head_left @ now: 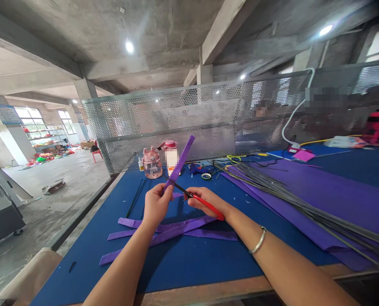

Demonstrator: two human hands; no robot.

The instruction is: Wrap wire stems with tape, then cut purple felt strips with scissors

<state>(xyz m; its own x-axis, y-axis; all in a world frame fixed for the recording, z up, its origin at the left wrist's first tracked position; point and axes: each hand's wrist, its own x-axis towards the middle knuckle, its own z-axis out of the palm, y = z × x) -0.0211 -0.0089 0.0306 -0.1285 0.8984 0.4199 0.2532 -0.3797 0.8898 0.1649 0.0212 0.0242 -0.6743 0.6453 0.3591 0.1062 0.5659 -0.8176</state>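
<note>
Over the middle of the blue desk [81, 246], the left hand [156, 204] holds up a purple strip [182, 159], its grip pinched on the lower part, the loose end slanting up to the right. The right hand [205, 199] has its grip clamped on red-handled scissors [208, 206], whose dark blades cross the strip just beside the left thumb. More purple strips [173, 233] lie crossed on the near part of the desk. At right, thin dark stems [272, 187] rest across purple sheets [329, 182]. On the far side stands a pink, clear-bodied bottle [153, 165] with a pale marking too small to read; just right of it, a white package [173, 157] is pixelated, any brand hidden. Far left, a blue-topped notice [6, 114] on a pillar carries lines of unreadable writing
</note>
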